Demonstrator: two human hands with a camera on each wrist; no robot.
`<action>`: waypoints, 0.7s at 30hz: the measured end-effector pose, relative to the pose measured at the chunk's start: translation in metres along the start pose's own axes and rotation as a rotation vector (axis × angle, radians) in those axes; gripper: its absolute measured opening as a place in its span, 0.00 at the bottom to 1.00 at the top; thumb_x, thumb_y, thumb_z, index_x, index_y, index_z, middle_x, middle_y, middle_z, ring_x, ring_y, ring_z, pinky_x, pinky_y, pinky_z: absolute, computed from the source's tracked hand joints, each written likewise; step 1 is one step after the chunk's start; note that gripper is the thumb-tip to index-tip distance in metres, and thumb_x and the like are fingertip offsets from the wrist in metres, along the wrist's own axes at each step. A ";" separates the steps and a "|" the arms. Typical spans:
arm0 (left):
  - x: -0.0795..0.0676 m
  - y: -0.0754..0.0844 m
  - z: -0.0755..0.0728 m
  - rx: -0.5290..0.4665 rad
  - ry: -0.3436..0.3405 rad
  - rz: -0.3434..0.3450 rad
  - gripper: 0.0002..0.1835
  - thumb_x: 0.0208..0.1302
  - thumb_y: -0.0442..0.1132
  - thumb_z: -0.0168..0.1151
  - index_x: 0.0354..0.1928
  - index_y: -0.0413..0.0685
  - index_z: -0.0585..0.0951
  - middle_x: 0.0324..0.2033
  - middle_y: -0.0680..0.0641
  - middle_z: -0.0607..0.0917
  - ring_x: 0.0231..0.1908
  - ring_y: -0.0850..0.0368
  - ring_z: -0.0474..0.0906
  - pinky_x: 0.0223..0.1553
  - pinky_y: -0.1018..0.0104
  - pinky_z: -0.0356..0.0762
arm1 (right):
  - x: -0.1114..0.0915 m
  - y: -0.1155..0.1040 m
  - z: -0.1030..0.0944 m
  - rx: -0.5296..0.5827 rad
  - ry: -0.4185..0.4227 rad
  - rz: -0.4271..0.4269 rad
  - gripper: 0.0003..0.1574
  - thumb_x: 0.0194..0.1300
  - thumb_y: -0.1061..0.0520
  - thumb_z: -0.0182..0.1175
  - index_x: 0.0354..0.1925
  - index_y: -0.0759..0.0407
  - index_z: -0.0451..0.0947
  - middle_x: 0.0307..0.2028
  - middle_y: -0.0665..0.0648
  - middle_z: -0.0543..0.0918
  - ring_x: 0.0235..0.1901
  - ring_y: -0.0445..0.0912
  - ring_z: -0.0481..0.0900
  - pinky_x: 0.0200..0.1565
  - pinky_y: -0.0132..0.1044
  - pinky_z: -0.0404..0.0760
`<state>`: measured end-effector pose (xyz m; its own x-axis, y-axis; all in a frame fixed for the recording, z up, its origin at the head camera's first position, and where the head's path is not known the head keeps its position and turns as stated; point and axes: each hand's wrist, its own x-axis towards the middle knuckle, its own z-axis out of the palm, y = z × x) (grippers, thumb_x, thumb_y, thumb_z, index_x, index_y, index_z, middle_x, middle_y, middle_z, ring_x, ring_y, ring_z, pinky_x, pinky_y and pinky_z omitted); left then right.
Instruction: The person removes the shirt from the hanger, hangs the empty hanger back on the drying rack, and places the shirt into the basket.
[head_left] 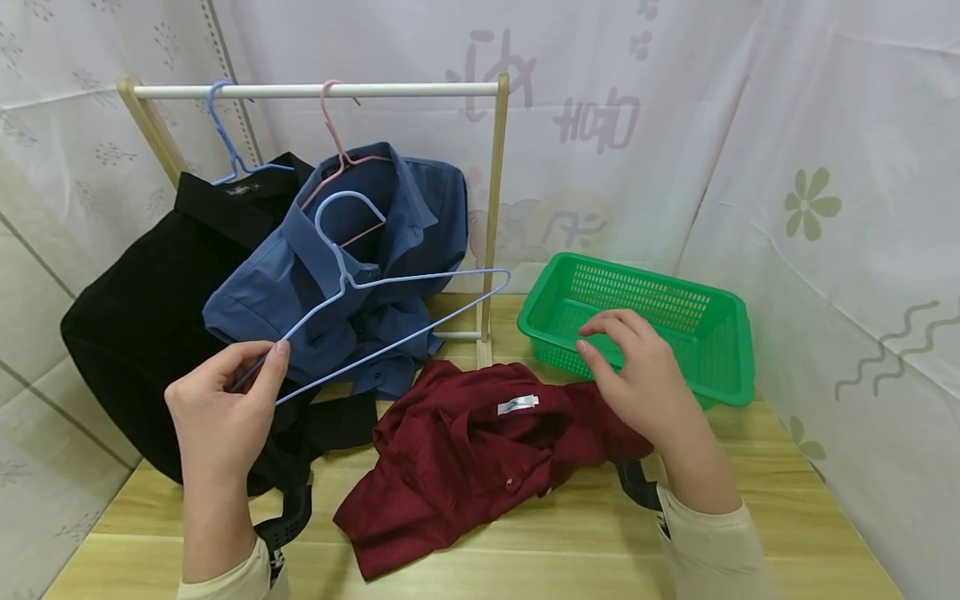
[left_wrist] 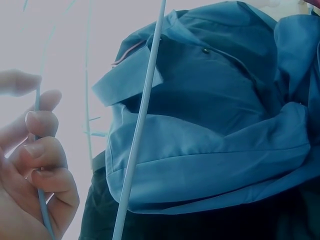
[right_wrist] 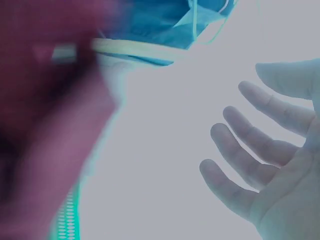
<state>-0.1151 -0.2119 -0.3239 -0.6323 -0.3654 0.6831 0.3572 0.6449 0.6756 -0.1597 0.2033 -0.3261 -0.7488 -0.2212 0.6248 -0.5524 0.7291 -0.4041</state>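
Note:
My left hand (head_left: 225, 408) pinches one end of a light blue clothes hanger (head_left: 420, 333), its fingers curled round the bar in the left wrist view. The hanger is bare, held up in front of a blue shirt (head_left: 262, 275). My right hand (head_left: 648, 379) is in the air with fingers apart, holding nothing, over the near side of a green basket (head_left: 637, 271). A dark red shirt (head_left: 450, 467) lies rumpled on the table below and between the hands, its collar with a white label facing up.
A small rack with a white rail (head_left: 420, 89) and wooden posts stands at the back left. On it hang the blue shirt from a pink hanger (head_left: 330, 125) and a black shirt (head_left: 150, 317) from a blue hanger (head_left: 217, 125). White printed cloth (head_left: 847, 133) lines the back and sides.

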 end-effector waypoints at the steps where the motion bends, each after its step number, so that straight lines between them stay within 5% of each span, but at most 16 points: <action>1: 0.000 0.000 0.000 -0.001 0.001 -0.001 0.07 0.68 0.35 0.73 0.36 0.37 0.91 0.23 0.77 0.77 0.23 0.75 0.69 0.30 0.84 0.70 | 0.004 -0.002 -0.001 0.002 -0.007 -0.016 0.07 0.72 0.63 0.68 0.47 0.63 0.85 0.51 0.62 0.85 0.56 0.59 0.83 0.55 0.60 0.83; 9: 0.007 0.002 -0.004 0.015 0.025 0.000 0.08 0.69 0.37 0.73 0.37 0.37 0.92 0.23 0.79 0.76 0.24 0.75 0.68 0.30 0.84 0.69 | 0.037 -0.017 -0.007 0.019 -0.095 -0.104 0.07 0.74 0.62 0.65 0.48 0.63 0.84 0.51 0.61 0.85 0.54 0.57 0.82 0.53 0.55 0.82; 21: 0.024 0.016 -0.013 0.044 0.066 -0.039 0.10 0.69 0.40 0.72 0.40 0.38 0.92 0.21 0.79 0.74 0.24 0.72 0.67 0.28 0.81 0.65 | 0.094 -0.023 0.007 0.099 -0.271 0.125 0.21 0.82 0.50 0.56 0.63 0.60 0.80 0.60 0.60 0.83 0.60 0.56 0.81 0.64 0.57 0.79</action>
<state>-0.1157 -0.2196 -0.2930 -0.5980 -0.4330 0.6745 0.3018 0.6579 0.6900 -0.2200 0.1612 -0.2629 -0.8761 -0.3078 0.3710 -0.4730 0.6980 -0.5377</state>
